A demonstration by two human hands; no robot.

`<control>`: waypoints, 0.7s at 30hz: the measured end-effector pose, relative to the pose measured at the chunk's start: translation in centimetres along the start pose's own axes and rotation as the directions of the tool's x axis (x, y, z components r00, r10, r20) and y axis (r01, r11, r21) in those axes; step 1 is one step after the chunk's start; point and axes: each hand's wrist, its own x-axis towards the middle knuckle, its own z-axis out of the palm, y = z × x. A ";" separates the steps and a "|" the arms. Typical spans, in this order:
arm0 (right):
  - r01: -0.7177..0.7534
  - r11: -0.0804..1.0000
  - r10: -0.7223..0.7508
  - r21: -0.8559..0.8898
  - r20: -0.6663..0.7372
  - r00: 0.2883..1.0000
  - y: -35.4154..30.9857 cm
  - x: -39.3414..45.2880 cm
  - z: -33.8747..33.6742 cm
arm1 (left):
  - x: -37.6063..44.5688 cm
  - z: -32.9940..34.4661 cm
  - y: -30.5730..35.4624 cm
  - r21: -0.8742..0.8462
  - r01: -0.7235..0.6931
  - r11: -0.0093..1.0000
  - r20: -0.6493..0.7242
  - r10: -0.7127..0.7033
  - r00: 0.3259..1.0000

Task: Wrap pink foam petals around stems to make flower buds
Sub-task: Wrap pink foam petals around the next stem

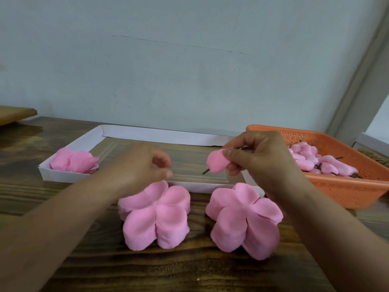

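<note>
**Pink foam bud getting held up over the tray**

Above the wooden table, the right hand (pixel 261 159) is pinching a small pink foam bud (pixel 217 163) between thumb and curled fingers, and the bud is sitting on a thin dark green stem (pixel 205 171) that's poking out below it to the left. So yeah, bud is up in the air, hovering over the shallow white cardboard tray (pixel 147 132), not touching anything but the fingers.

The left hand (pixel 145 163) is hanging just left of the bud with fingers loosely curled, and it's kinda blurry. I honestly can't tell if it's holding anything; nothing pink is showing in it.

Right below the hands, two thick stacks of pink five-lobed foam petal sheets are sitting on the dark brown wood-grain table (pixel 105 266): the left stack (pixel 155 216) under the left hand, the right stack (pixel 244 220) beside it, the two close but apart.

Over in the tray's left corner, a loose pile of thinner pink petals (pixel 73 162) is lying against the wall of the tray.

Off to the right, an orange perforated plastic basket (pixel 347 186) is holding a heap of finished pink buds (pixel 315 161) with dark stem bits sticking out here and there. A pale blue-grey wall (pixel 189 60) is filling the background.
</note>
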 end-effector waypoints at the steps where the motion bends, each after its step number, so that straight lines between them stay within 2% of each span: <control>1: -0.011 1.000 0.011 -0.013 0.000 1.000 0.2 0.1 0.0 | 0.2 0.1 -0.7 0.102 0.004 0.995 0.051 -0.009 0.999; 4: -0.024 0.999 0.024 -0.043 0.007 1.000 0.5 0.2 0.1 | 0.4 0.1 -1.5 0.315 -0.050 0.948 0.178 -0.007 0.984; 7: -0.034 0.999 0.034 -0.041 0.007 0.999 0.6 0.2 0.0 | 0.3 -0.2 -1.5 0.346 -0.074 0.935 0.240 -0.012 0.971; 15: -0.041 0.998 0.042 -0.048 0.011 0.999 0.6 0.2 0.0 | -0.1 -0.1 -0.9 0.390 -0.110 0.914 0.200 0.033 0.979; 21: -0.033 0.998 0.034 -0.057 0.017 0.999 0.6 0.2 -0.1 | -0.2 0.1 -0.9 0.427 -0.155 0.891 0.224 0.062 0.973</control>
